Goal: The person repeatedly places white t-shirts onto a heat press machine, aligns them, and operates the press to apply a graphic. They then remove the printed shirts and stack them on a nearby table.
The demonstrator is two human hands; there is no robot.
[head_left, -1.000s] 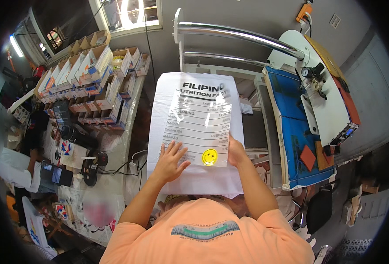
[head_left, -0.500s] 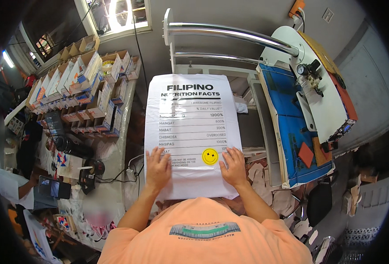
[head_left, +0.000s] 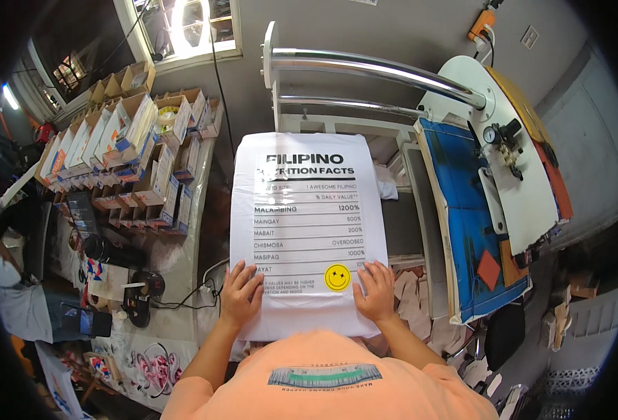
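A white cloth (head_left: 302, 318), smooth like a T-shirt pulled over a flat board, lies in front of my body. Its printed design (head_left: 309, 227) has rows of black lettering and thin lines, with a shine across its upper part. Low on the right of the print is a yellow smiley face (head_left: 337, 278). My left hand (head_left: 240, 294) rests on the cloth's left edge, fingers stretched over the lower corner of the print. On the opposite edge my right hand (head_left: 375, 292) lies with fingers spread, just right of the smiley. Neither hand grips anything.
Chrome bars (head_left: 379, 70) run behind the cloth to a white machine with a gauge (head_left: 491, 133). A blue-meshed screen frame (head_left: 477, 231) leans at right. Cardboard bins (head_left: 134, 154) stand on the left table. Another person's arm and pale clothing (head_left: 15, 287) show at far left.
The view has tilted, so the scene sits lower. Both hands have eased slightly outward toward the cloth's edges, uncovering a little more of the print.
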